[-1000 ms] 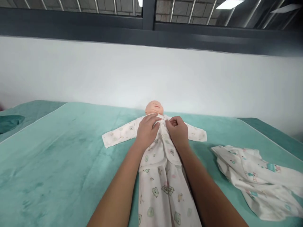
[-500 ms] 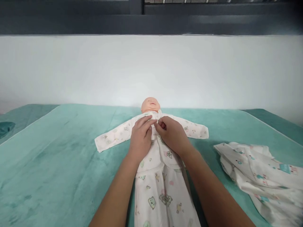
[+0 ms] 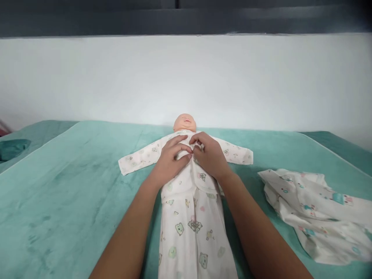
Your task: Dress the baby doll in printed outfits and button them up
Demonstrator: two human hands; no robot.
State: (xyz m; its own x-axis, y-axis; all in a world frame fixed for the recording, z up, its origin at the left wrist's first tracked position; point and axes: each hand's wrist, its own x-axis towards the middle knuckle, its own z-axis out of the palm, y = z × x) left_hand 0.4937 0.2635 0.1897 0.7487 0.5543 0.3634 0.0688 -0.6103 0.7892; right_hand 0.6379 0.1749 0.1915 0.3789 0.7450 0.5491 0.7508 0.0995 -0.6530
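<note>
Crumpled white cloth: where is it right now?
In the head view, the crumpled white cloth lies on the green cover at lower right, right of the dressed doll and the right forearm.

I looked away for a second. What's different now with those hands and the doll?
The right hand has moved left, so its fingers are now close beside those of the left hand. Both hands are lower down the front of the jacket on the doll. Whether anything was let go is hidden. The doll still lies face up; the crumpled printed garment hasn't moved.
</note>
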